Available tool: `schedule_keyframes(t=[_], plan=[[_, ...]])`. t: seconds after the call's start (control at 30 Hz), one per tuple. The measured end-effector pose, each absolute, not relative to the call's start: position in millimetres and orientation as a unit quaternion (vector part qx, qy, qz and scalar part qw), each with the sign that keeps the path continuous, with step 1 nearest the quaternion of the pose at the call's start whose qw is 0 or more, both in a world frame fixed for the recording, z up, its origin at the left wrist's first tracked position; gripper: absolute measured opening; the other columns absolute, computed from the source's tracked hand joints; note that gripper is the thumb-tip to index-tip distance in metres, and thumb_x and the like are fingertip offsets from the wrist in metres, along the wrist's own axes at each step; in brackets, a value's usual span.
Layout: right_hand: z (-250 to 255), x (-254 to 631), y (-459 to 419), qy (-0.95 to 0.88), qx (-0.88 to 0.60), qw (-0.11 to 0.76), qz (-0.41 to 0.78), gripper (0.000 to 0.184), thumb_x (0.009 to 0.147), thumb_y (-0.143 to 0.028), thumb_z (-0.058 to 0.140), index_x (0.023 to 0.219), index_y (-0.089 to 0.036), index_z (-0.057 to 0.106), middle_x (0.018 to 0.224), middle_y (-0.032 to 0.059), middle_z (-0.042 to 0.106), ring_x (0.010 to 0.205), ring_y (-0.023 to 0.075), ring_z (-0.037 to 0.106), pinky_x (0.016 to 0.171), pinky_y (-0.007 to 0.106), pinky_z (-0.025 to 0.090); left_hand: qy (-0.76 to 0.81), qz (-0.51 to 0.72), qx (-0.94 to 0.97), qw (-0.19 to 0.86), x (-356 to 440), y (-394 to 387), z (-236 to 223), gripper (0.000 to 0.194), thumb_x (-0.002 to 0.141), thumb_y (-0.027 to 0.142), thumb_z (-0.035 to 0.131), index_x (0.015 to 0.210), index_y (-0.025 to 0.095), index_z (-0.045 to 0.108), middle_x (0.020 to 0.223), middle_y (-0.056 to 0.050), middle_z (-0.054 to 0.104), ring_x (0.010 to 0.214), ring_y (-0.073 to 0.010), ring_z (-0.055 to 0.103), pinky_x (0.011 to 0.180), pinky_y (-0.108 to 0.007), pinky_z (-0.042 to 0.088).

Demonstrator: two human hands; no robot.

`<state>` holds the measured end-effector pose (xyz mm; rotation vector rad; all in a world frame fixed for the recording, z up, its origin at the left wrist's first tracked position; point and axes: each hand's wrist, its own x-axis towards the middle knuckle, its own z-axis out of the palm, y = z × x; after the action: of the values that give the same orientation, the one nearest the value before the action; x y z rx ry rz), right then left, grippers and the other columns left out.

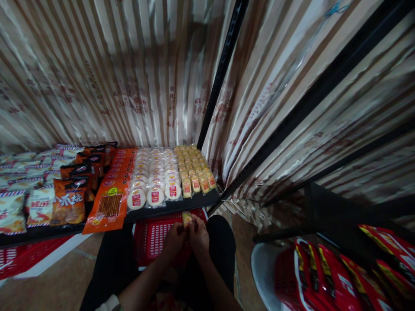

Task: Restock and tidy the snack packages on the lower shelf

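Note:
My left hand (174, 241) and my right hand (198, 235) meet low in front of me, fingers curled, and together they hold a small yellow snack packet (186, 218). They hover over a red plastic basket (152, 235) on the floor between my knees. Just beyond is a black shelf (181, 206) carrying rows of small yellow packets (194, 170), round white rice cakes (154, 177), orange stick-snack bags (112, 198) and dark orange chip bags (69, 203).
White and blue striped bags (19, 194) fill the shelf's left end. A black shelf post (220, 73) rises at the corner before striped plastic sheeting. At right a white stool (264, 270) and red snack bags (340, 272) lie under a black frame.

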<state>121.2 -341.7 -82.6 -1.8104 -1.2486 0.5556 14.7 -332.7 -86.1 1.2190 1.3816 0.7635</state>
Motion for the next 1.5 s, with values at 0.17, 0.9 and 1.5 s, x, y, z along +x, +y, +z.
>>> schedule_keyframes(t=[0.17,0.9,1.5], plan=[[-79.7,123.7,-342.8,-0.499,-0.708,0.444,0.23,0.039,0.083,-0.039,0.039,0.107,-0.016,0.06,0.104,0.0114,0.065,0.097,0.0206,0.06,0.087,0.033,0.047,0.549,0.361,0.517,0.548,16.9,-329.5,-78.2,0.01,0.073,0.027,0.055,0.078,0.019,0.052,0.082,-0.006,0.067,0.081,-0.019,0.062,0.075,-0.029,0.047],[-64.3,138.7,-324.8,-0.577,-0.684,0.427,0.133,0.042,0.086,-0.032,0.04,0.124,-0.018,0.051,0.106,0.012,0.058,0.1,0.0225,0.054,0.09,0.038,0.044,0.547,0.384,0.525,0.527,38.3,-293.1,-34.2,0.016,0.073,0.011,0.047,0.085,0.019,0.056,0.08,-0.001,0.066,0.073,-0.0136,0.061,0.071,-0.024,0.046],[-62.9,151.3,-294.3,-0.591,-0.665,0.453,0.051,0.049,0.085,-0.029,0.046,0.133,-0.02,0.041,0.105,0.0107,0.054,0.1,0.0225,0.051,0.086,0.039,0.046,0.585,0.361,0.605,0.403,55.7,-265.1,-30.1,0.034,0.073,0.009,0.046,0.103,0.012,0.062,0.092,-0.007,0.062,0.084,-0.0151,0.06,0.083,-0.03,0.048]])
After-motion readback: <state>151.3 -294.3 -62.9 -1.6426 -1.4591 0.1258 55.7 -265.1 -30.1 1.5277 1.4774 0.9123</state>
